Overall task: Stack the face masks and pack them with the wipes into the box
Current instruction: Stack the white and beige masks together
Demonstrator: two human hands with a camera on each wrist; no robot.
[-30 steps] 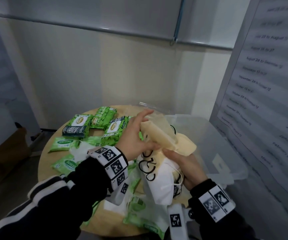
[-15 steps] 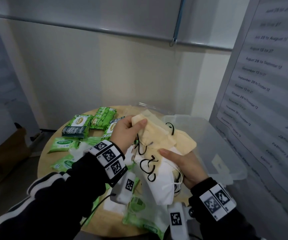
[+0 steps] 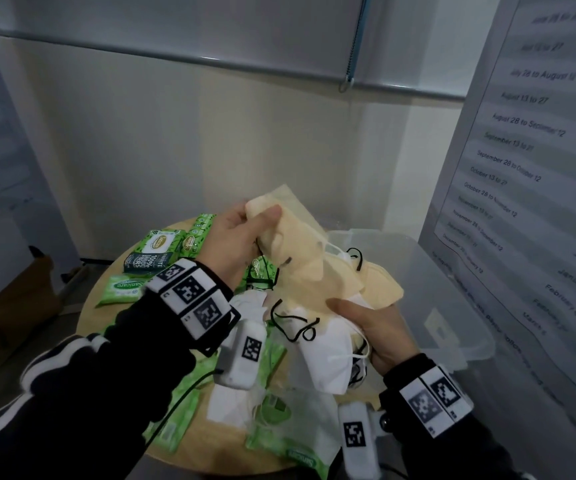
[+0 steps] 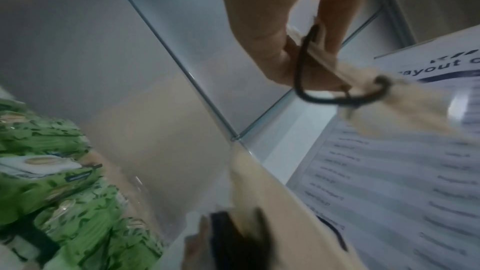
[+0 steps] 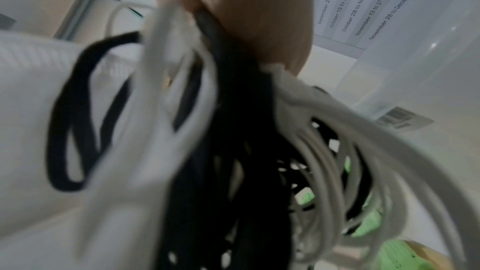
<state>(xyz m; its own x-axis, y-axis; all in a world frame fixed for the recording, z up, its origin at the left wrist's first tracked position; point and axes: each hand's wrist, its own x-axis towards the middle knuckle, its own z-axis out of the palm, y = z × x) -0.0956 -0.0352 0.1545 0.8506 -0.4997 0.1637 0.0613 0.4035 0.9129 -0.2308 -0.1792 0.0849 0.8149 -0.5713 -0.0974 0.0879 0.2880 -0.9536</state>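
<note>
The person stood over a small round wooden surface with both hands raised above it. The left hand pinched the top corner of a cream face mask between thumb and fingers, and a black ear loop of that mask hung below the pinch. The right hand had its fingers curled round the lower end of a bunch of face masks, white ones underneath and cream ones on top, its thumb pressed on the cream layer. A tangle of black and white ear loops dangled under that hand. The cream mask in the left hand touched the top of the bunch. Green packs of wipes lay scattered on the surface, some at the far left and some near the front edge under the arms. The clear plastic box stood at the right side of the surface, just beside the right hand; I could not tell what lay inside. A printed sheet of dates hung on the right.
</note>
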